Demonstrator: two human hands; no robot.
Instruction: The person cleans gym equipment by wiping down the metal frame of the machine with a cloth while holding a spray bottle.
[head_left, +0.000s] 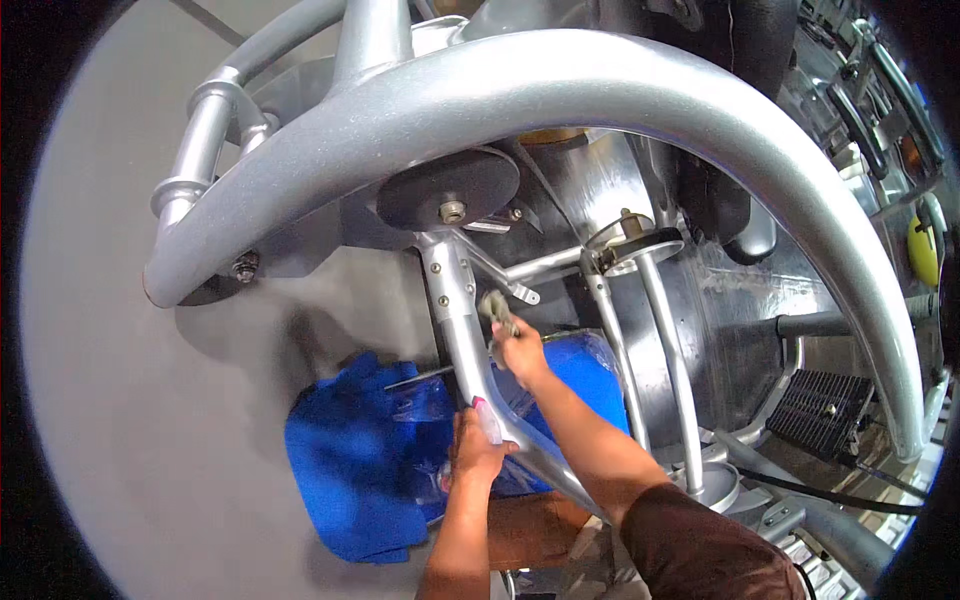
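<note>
My right hand (520, 351) grips a crumpled greyish cloth (496, 311), partly blurred, beside the upper part of a silver metal tube (456, 322). Lower on that tube, my left hand (478, 450) holds a small translucent bottle (488, 421) with a pink tip against the metal. Bolt heads show near the tube's upper end, below a dark oval plate (450, 187). Behind and below the tube lies blue material (352, 457), partly wrapped in clear plastic.
A thick curved silver tube (555, 79) arches over the work area. Thinner silver bars (667, 345) stand to the right, near a black ribbed part (821, 412). A round silver fitting with a bolt (245, 266) is at the left, above the grey floor (150, 420).
</note>
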